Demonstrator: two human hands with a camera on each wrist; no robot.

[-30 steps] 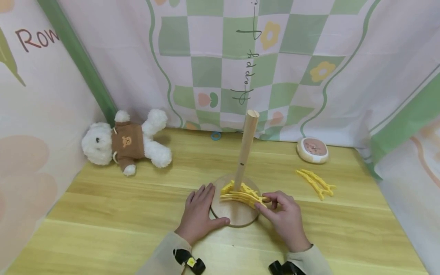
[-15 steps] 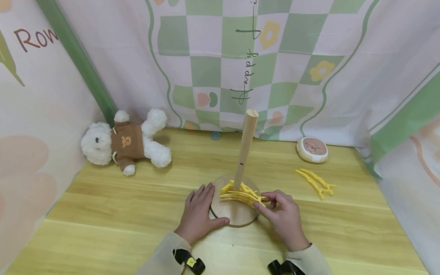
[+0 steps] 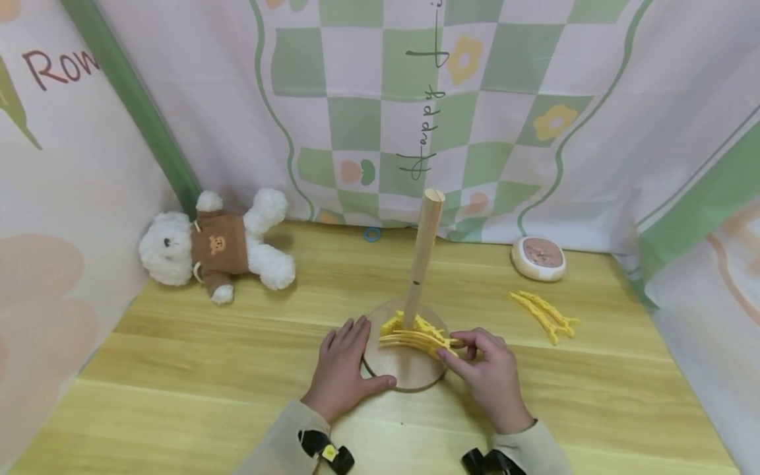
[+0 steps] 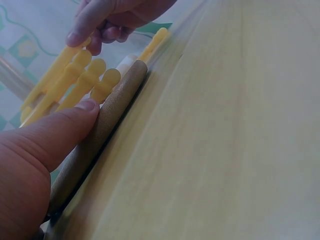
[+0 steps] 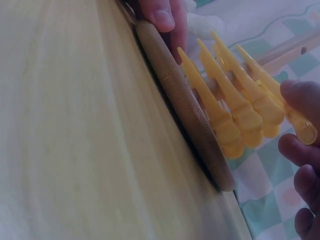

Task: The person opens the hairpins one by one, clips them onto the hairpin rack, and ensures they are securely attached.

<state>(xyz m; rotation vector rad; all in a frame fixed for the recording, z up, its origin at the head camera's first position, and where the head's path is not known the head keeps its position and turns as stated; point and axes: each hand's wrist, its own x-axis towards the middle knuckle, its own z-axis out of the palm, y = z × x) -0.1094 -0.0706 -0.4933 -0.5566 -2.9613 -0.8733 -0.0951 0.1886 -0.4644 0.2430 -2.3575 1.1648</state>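
Observation:
A wooden stand [image 3: 424, 251] with a round base [image 3: 410, 377] and an upright post stands on the table. Curved yellow plastic pieces with forked ends [image 3: 410, 338] are stacked on the base around the post's foot. With thumb and forefinger, my right hand [image 3: 493, 376] pinches the right end of the topmost yellow piece [image 5: 265, 75]; the other fingers curl beneath. My left hand [image 3: 344, 369] rests at the base's left rim, fingers straight and thumb [image 4: 75, 125] spread along the front edge. In the right wrist view several yellow pieces [image 5: 225, 125] lie layered above the base.
Two more yellow pieces [image 3: 546, 316] lie on the table at right. Behind them sits a small white and pink clock [image 3: 539, 258]. A white plush dog in a brown shirt [image 3: 220, 245] lies at left. A blue ring [image 3: 372, 234] is by the back curtain [image 3: 356, 125].

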